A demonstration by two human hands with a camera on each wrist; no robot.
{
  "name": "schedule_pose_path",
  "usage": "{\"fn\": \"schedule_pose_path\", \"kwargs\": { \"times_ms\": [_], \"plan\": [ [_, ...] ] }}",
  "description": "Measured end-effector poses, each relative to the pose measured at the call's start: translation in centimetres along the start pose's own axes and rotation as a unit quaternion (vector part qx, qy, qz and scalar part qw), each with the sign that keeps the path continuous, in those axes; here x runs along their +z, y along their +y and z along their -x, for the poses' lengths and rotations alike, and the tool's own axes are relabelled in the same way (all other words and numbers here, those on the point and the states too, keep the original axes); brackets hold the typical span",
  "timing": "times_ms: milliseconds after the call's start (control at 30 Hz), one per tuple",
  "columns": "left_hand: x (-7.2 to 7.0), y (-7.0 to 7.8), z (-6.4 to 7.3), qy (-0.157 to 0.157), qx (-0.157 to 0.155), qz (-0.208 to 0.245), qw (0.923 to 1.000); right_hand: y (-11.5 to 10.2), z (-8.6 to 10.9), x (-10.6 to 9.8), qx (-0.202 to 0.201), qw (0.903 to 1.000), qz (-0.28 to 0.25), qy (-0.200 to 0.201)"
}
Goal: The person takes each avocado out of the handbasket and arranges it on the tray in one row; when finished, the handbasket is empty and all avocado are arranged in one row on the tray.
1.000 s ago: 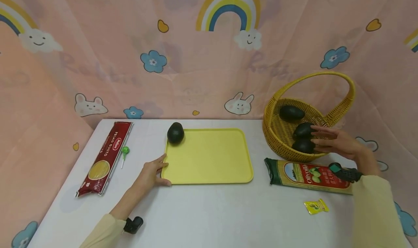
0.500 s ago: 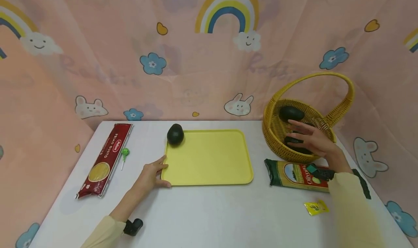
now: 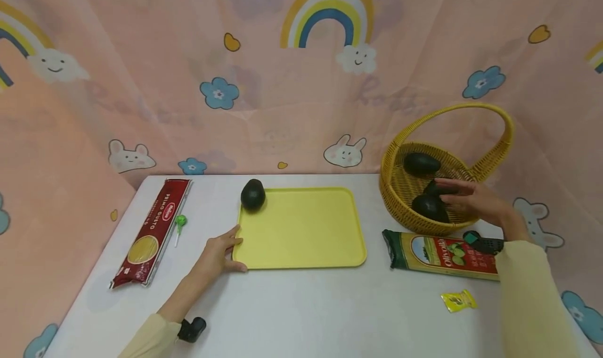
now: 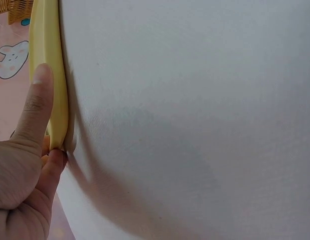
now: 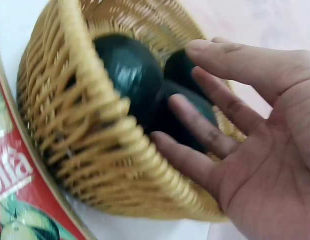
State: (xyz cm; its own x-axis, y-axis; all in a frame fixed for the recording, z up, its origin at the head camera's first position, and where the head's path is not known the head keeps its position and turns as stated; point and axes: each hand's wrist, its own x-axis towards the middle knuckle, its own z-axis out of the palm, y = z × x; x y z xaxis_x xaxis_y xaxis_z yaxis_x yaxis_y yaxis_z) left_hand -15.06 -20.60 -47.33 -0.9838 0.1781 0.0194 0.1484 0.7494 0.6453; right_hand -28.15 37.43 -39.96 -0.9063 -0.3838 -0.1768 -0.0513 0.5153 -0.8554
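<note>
"Three dark fruits (image 3: 421, 164) lie in the yellow wicker basket (image 3: 392, 203), on the far right of the white tabletop (image 3: 320, 316). State the condition of the right hand (image 3: 480, 203)."

"Fingers extended and spread, reaching over the basket rim to the middle fruit (image 3: 430, 187). Nothing is grasped. Fingertip contact cannot be confirmed: the right wrist view is blurred."

"And the left hand (image 3: 215, 254)?"

"It grips the near left corner of the yellow tray (image 3: 306, 232) between thumb and fingers. A fourth fruit (image 3: 253, 194) sits at the far left corner of that tray."

"Which details depend on the view?"

"The left wrist view shows the thumb lying straight along the tray's outer side; the head view shows the tray surface and the fourth fruit. The right wrist view shows the palm and the gaps between the fingers; the head view shows the back of that hand. The green-and-red packet (image 3: 443, 255), in front of the basket, appears in both."

"Specify the orientation of the fruits."

"Head view: the rear fruit has its long axis roughly left to right. The front fruit (image 3: 430, 208) slants slightly, right end nearer the viewer. The middle fruit is partly covered by fingers; its axis cannot be read. The fourth fruit's long axis runs near to far."
</note>
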Motion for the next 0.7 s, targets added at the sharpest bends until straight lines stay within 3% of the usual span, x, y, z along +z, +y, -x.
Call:
{"fn": "schedule_pose_path", "kwargs": {
  "times_ms": [133,333,500,700],
  "plan": [
    [-0.1,0.0,0.0,-0.001,-0.001,0.003,1.0,0.4,-0.3,0.0,0.032,0.9989,0.003,-0.033],
    [-0.1,-0.1,0.1,0.003,-0.008,0.003,1.0,0.4,-1.1,0.5,0.03,0.9966,0.033,-0.069],
    [0.0,-0.1,0.1,0.006,0.006,-0.016,0.9998,0.5,-1.6,0.9,0.034,0.9941,0.061,-0.083],
    [-0.1,0.0,0.0,0.003,-0.003,-0.018,0.9998,0.4,-2.1,1.3,0.03,0.9915,0.035,-0.122]
  ]
}}
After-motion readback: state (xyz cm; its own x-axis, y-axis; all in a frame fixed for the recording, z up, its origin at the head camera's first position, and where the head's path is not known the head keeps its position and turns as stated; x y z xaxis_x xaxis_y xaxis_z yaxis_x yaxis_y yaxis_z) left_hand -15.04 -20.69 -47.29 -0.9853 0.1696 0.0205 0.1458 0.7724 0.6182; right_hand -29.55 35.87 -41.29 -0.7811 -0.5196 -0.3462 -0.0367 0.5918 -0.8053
